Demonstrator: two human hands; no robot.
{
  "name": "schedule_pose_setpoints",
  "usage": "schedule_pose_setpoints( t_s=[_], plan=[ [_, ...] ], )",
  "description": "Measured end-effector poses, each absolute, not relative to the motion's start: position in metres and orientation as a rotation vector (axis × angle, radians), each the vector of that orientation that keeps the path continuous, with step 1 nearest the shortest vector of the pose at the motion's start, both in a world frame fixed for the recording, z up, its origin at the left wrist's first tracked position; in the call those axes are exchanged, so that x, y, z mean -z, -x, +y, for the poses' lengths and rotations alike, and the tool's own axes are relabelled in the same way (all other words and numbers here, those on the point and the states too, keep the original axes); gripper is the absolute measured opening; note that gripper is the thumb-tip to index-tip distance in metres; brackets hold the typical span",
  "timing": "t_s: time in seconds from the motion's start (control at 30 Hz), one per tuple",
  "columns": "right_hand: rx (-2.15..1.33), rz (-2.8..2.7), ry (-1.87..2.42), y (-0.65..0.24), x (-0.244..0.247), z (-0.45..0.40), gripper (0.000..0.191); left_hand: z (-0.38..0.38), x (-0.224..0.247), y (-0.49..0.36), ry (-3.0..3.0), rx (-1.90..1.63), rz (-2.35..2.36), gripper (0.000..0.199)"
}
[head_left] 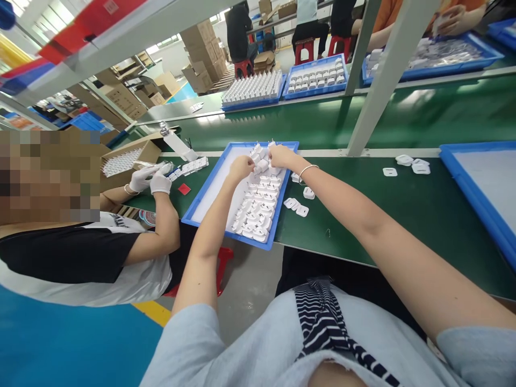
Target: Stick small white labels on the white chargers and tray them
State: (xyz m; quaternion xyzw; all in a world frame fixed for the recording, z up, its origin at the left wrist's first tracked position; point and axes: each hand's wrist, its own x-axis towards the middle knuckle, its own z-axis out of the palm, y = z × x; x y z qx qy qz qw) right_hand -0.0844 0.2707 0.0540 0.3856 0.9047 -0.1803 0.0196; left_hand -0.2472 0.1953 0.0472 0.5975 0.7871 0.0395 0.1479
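Note:
A blue-rimmed tray (206,188) stands on the green table, with rows of white plug-like pieces (258,207) along its right half. Over the tray's far part, my left hand (242,167) has its fingers bent together at the left side of some white pieces (261,165); whether it grips one is hidden. My right hand (281,156) is at the far right corner, its fingers closed round a white piece (272,145) with pins upward. Loose white pieces (308,193) and flat white parts (296,206) lie on the table right of the tray.
At the left, a person's gloved hands (150,180) handle small parts beside a cardboard box (151,151). A red square (184,188) lies near them. Another blue tray (475,199) is at the right. A metal post (389,80) rises behind the table. More trays stand beyond.

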Motion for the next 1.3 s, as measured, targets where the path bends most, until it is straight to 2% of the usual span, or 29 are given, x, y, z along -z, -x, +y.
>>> schedule_pose_setpoints(
  t_s=[0.13,0.27,0.4,0.53,0.63,0.7,0.77,0.83,1.03,1.13,1.2,1.3],
  plan=[
    [0.682,2.756,-1.039,0.064,-0.066,0.262,0.025,0.192,-0.065,0.257,-1.758,-0.031,2.242,0.032],
    [0.805,2.746,-0.995,0.048,-0.075,0.263,0.018,0.200,-0.061,0.245,-1.808,0.069,2.245,0.038],
    [0.751,2.824,-1.333,0.044,-0.074,0.276,0.033,0.209,-0.052,0.227,-1.837,0.162,2.258,0.038],
    [0.620,2.807,-1.752,0.050,-0.059,0.288,0.048,0.203,-0.063,0.229,-1.811,0.206,2.245,0.035],
    [0.647,2.817,-1.765,0.059,-0.047,0.294,0.064,0.194,-0.078,0.239,-1.730,0.242,2.152,0.030],
    [0.666,2.834,-1.709,0.065,-0.042,0.296,0.060,0.190,-0.086,0.245,-1.656,0.238,2.058,0.025],
    [0.672,2.837,-1.651,0.068,-0.041,0.298,0.048,0.191,-0.090,0.249,-1.575,0.200,1.958,0.021],
    [0.685,2.833,-1.568,0.066,-0.042,0.299,0.039,0.194,-0.089,0.252,-1.504,0.136,1.866,0.027],
    [0.866,2.771,-1.137,0.041,-0.064,0.298,0.028,0.197,-0.076,0.269,-1.415,-0.117,1.683,0.045],
    [0.959,2.724,-1.047,0.037,-0.078,0.305,0.024,0.198,-0.071,0.288,-1.399,-0.292,1.710,0.046],
    [0.973,2.747,-1.089,0.043,-0.083,0.313,0.025,0.204,-0.067,0.297,-1.386,-0.416,1.780,0.046],
    [0.888,2.857,-1.236,0.066,-0.079,0.323,0.048,0.219,-0.053,0.299,-1.366,-0.549,1.916,0.062]
  ],
)
